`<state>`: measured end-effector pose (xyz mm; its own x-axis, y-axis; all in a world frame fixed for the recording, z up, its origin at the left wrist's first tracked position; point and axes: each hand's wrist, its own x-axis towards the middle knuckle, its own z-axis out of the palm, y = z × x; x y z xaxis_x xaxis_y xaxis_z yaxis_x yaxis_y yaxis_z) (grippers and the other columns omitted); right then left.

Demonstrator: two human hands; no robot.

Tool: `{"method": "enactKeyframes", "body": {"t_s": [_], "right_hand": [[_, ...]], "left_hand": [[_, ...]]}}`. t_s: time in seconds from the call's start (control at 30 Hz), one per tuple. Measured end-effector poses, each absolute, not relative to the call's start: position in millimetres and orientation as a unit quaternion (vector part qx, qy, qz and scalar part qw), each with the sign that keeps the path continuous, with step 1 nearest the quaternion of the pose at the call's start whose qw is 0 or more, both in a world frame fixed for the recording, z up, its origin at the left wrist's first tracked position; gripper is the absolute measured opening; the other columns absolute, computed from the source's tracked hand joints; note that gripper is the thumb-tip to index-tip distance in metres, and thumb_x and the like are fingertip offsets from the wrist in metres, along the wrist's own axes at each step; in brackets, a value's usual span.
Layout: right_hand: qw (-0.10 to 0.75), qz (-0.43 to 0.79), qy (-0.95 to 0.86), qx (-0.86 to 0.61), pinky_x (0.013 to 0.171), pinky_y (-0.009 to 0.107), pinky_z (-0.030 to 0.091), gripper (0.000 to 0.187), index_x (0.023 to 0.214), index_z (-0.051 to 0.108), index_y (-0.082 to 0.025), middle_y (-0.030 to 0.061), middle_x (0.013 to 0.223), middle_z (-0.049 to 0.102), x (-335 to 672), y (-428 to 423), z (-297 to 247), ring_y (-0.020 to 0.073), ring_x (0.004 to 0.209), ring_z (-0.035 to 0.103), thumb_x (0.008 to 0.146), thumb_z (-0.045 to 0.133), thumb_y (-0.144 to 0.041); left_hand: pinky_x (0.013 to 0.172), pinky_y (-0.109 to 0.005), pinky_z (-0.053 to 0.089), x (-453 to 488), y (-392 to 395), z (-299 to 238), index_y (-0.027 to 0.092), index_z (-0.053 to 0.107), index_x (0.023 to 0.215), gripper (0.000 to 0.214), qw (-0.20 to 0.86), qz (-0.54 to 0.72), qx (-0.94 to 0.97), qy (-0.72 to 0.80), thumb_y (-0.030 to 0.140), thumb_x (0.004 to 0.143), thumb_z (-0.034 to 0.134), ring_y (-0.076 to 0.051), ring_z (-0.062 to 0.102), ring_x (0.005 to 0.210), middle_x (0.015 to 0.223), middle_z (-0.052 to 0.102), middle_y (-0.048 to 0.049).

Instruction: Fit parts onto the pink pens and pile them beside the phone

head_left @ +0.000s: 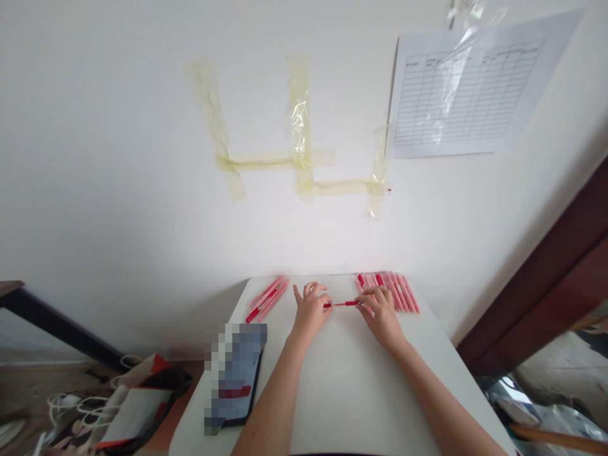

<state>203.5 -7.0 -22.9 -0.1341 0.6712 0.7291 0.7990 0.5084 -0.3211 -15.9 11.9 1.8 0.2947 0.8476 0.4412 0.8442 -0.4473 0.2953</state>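
Over the white table (351, 386), my left hand (311, 310) and my right hand (380, 311) hold a thin red pen part (342, 304) between them, one end pinched in each hand. The left hand's index finger sticks up while its other fingers curl round the red piece. A row of several pink-and-red pens (392, 290) lies just beyond my right hand at the table's far edge. A smaller bunch of pink pens (267, 297) lies slanted to the left of my left hand.
A dark tablet or phone (237, 380) lies at the table's left edge. The wall behind carries yellowed tape strips (299, 158) and a printed sheet (468, 88). Bags and cables (123, 405) sit on the floor at left; a dark wooden frame (546, 285) stands at right.
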Motion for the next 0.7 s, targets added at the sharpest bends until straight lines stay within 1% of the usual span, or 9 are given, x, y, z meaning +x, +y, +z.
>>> {"method": "enactKeyframes", "body": {"t_s": [0.27,0.5,0.7], "right_hand": [[0.444,-0.060,-0.747,-0.492,0.093,0.045,0.045,0.015,0.101,0.068,-0.026,0.0080,0.106,0.060,203.6,-8.0,-22.6,0.0263,0.108,0.048,0.093,0.057,-0.032],[0.443,-0.055,-0.751,-0.486,0.092,0.047,0.045,0.013,0.099,0.069,-0.028,0.0076,0.106,0.060,203.8,-7.2,-24.2,0.0270,0.108,0.048,0.093,0.057,-0.031],[0.445,-0.053,-0.748,-0.490,0.091,0.047,0.046,0.014,0.100,0.069,-0.028,0.0077,0.106,0.060,204.2,-6.6,-24.8,0.0272,0.108,0.048,0.093,0.057,-0.032]], "left_hand": [[0.114,-0.073,0.002,-16.3,12.4,2.2,0.027,0.071,0.082,0.009,0.014,0.279,0.803,0.527,0.021,0.077,0.073,-0.029,0.042,0.131,0.123,0.064,-0.0018],[0.114,-0.074,0.003,-16.1,12.1,1.0,0.029,0.072,0.085,0.008,0.016,0.279,0.808,0.518,0.024,0.078,0.072,-0.029,0.041,0.131,0.124,0.063,-0.0021],[0.113,-0.073,0.004,-16.1,13.6,0.3,0.029,0.072,0.084,0.009,0.022,0.286,0.806,0.519,0.024,0.078,0.073,-0.029,0.041,0.131,0.124,0.063,-0.0012]]}}
